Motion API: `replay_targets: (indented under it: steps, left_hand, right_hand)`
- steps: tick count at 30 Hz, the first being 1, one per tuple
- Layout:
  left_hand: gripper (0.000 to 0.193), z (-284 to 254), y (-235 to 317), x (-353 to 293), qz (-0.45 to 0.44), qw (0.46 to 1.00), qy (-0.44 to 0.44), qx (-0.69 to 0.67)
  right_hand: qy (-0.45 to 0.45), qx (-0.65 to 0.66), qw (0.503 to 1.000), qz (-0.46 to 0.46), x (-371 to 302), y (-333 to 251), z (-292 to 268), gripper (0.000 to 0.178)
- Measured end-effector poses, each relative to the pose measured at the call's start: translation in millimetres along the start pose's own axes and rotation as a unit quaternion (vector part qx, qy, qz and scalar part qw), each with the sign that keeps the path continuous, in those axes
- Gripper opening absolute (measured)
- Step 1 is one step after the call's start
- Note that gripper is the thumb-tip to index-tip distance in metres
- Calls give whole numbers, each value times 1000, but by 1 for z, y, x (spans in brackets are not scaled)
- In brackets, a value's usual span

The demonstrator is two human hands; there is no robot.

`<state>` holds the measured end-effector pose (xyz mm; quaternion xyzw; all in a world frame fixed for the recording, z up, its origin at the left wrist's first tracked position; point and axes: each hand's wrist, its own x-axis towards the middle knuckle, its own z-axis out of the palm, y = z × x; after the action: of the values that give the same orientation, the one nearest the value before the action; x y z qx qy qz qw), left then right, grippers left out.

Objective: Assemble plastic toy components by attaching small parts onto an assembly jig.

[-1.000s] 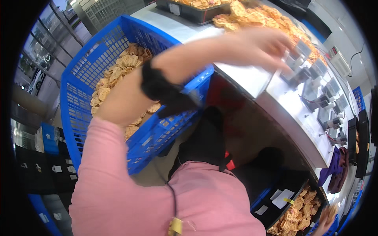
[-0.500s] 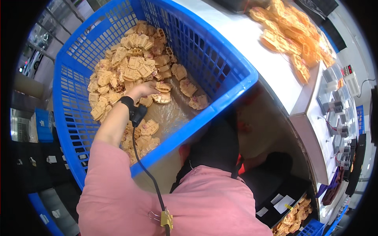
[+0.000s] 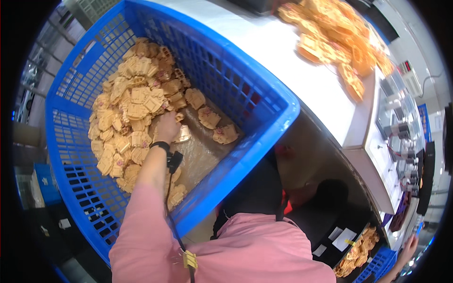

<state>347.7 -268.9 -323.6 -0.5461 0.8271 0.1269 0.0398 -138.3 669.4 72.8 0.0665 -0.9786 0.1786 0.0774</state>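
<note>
My left hand [image 3: 168, 126] reaches into a large blue plastic basket [image 3: 78, 181]. Its fingers are curled on a small tan moulded piece [image 3: 179, 117] beside the pile. Just below the fingers lies another piece, with a shiny highlight [image 3: 183, 134]. The pile of tan moulded pieces [image 3: 141, 101] fills the basket's left and far part, some with pinkish spots. A black band with a small black device [image 3: 174, 161] and cable is on my left wrist. My right hand [image 3: 409, 248] shows small at the lower right rim, close to something blue; its fingers are unclear.
A white table [image 3: 264, 45] stands to the right of the basket, with a heap of orange moulded pieces [image 3: 337, 40] on it. Metal-and-clear fittings [image 3: 400, 129] line its right side. At the lower right are more pieces [image 3: 358, 252] and a smaller blue basket [image 3: 381, 265].
The view has shifted, so basket and table appear further left. My left hand stays at the same spot by the pile. My right hand has come into view at the lower right.
</note>
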Motion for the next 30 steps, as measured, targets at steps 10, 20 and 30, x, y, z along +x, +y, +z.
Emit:
replay_targets:
  steps: [10, 20, 30]
  left_hand:
    - [55, -92, -36, 51, -42, 705, -112, -699]
    - [56, -293, 194, -62, 215, 355, -378, -828]
    - [49, -282, 394, -140, 162, 311, -545, -761]
  right_hand:
    - [53, 111, 968, -219, -33, -318, 101, 22]
    - [79, 341, 881, -317, -37, -417, 194, 32]
    - [38, 482, 832, -272, -19, -438, 254, 41]
